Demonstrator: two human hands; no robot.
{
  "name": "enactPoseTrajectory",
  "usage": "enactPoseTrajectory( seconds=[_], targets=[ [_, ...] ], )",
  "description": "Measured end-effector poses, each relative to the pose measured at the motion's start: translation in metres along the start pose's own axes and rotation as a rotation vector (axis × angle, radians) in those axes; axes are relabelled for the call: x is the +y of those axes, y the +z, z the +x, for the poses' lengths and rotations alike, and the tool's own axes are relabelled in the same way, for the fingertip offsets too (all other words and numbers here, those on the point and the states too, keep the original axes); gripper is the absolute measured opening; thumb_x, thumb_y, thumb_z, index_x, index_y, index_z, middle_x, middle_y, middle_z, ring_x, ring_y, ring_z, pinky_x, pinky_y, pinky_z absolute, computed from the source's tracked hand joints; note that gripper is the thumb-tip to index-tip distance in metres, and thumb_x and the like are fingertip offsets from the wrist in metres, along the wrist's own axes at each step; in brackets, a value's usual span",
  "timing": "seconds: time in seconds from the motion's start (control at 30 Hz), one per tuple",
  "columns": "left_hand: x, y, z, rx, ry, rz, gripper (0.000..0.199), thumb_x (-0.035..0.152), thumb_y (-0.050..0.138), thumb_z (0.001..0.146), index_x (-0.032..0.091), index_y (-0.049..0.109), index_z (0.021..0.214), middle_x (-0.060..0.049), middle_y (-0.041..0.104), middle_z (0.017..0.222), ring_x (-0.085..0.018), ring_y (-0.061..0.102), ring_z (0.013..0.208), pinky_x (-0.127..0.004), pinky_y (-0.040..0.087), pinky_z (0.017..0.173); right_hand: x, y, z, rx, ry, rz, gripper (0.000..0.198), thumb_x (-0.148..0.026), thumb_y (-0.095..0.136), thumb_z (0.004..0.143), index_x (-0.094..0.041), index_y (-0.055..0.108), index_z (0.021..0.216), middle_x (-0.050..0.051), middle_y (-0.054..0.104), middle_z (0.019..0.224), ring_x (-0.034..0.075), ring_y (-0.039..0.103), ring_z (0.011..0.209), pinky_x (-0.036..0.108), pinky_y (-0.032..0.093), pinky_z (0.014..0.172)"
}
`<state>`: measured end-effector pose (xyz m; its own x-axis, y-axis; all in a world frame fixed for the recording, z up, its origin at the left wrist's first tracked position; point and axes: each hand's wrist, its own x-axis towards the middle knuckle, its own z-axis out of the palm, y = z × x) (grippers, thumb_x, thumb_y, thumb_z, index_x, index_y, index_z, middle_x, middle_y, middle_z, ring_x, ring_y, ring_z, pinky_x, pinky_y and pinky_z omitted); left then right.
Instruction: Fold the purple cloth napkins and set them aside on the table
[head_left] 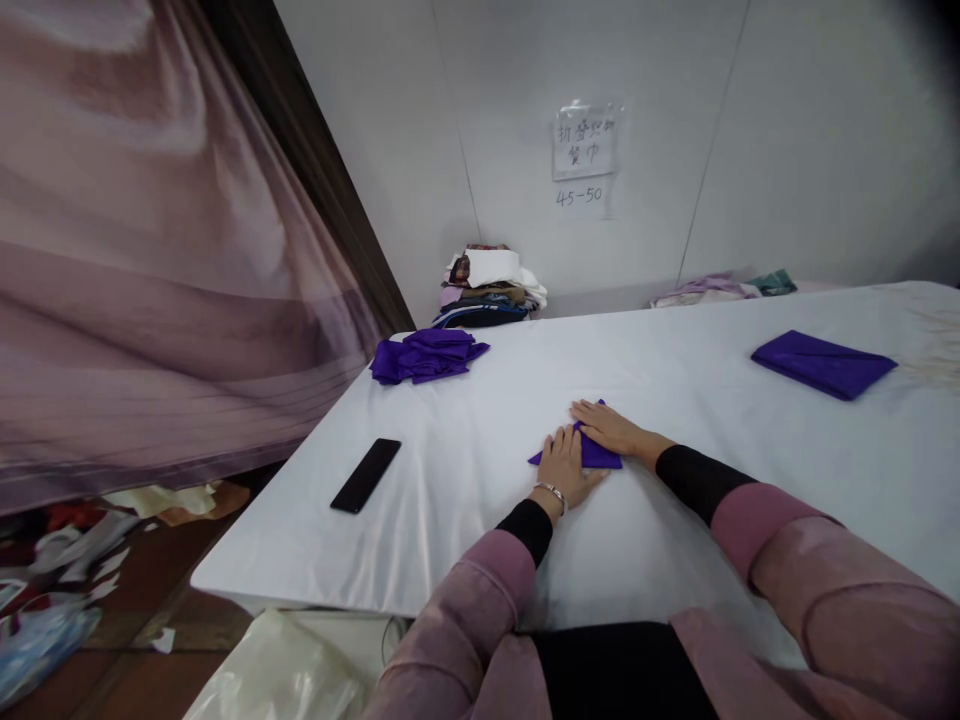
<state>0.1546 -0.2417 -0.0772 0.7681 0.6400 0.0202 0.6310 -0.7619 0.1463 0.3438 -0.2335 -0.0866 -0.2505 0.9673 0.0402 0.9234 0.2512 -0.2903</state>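
Note:
A small purple cloth napkin [598, 456], folded into a triangle, lies flat on the white-covered table [480, 470] in front of me. My left hand [564, 468] rests palm down over its left part, fingers stretched out and pointing away from me. My right hand [611, 430] presses flat across its upper right part, its fingertips reaching toward the left. Between the hands the right corner and the far tip of the cloth show; the rest is covered. Neither hand grips the fabric.
Crumpled purple cloths [429, 355] lie at the back left, near a black phone [366, 476]. A folded purple stack [823, 364] sits on the right. Piled clothes [489, 288] stand against the wall. A pink curtain [172, 250] hangs left of the table.

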Motion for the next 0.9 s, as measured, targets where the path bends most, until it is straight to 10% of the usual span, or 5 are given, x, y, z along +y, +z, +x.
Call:
enactPoseTrajectory(
  seconds=[0.47,0.9],
  targets=[
    [0.000,-0.005,-0.001,-0.035,-0.004,-0.017,0.085,0.068,0.026,0.082,0.008,0.023,0.143,-0.015,0.022,0.150,-0.029,0.015,0.138,-0.045,0.013,0.112,0.016,-0.009,0.011,-0.007,0.115,0.023,0.064,-0.059,0.020,0.089,-0.026,0.031,0.143,0.006,0.024,0.150,0.025,0.017,0.138,0.050,0.011,0.110],
    [-0.001,-0.026,0.011,-0.016,0.050,0.017,0.047,0.016,0.041,0.082,0.012,0.045,0.129,-0.014,0.044,0.137,-0.026,0.039,0.126,-0.041,0.029,0.106,0.019,-0.015,0.014,-0.036,0.105,0.072,0.063,-0.057,0.024,0.088,-0.023,0.038,0.140,0.008,0.026,0.149,0.027,0.017,0.137,0.052,0.013,0.108]
  ],
)
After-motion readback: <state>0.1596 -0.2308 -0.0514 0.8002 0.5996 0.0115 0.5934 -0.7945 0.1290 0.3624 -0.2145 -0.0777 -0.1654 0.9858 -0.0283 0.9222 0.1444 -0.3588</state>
